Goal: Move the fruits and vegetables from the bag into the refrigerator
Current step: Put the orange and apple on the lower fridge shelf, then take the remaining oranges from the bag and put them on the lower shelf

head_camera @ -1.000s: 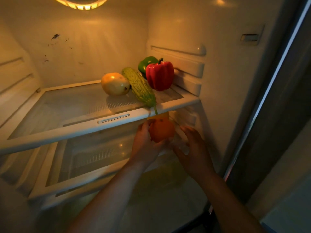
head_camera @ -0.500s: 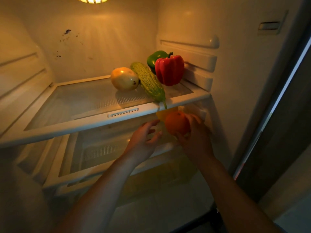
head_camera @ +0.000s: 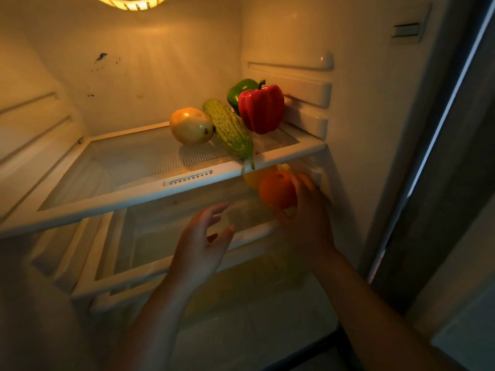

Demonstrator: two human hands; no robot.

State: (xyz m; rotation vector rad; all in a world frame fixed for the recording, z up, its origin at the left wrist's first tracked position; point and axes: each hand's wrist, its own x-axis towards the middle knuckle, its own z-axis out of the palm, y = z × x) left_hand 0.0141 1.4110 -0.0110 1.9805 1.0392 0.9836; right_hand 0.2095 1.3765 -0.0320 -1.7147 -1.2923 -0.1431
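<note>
My right hand [head_camera: 308, 218] grips an orange [head_camera: 277, 188] just under the front right corner of the upper glass shelf [head_camera: 150, 188], over the lower shelf [head_camera: 128, 274]. A yellow fruit [head_camera: 254, 176] shows partly behind the orange. My left hand [head_camera: 201, 239] hovers with fingers spread, holding nothing, left of the orange. On the upper shelf lie a yellow round fruit [head_camera: 190, 126], a bumpy green gourd [head_camera: 230, 131], a red bell pepper [head_camera: 262, 109] and a green bell pepper [head_camera: 239, 92] behind it. The bag is out of view.
The fridge lamp [head_camera: 131, 1] glows at the top. Shelf rails [head_camera: 305, 89] line the right wall, and the dark door edge [head_camera: 428, 156] stands at the right. A yellowish drawer [head_camera: 241, 285] sits below the lower shelf.
The orange passed from my left hand to my right hand and moved right, up under the shelf corner. My left hand let go and drew back, fingers spread.
</note>
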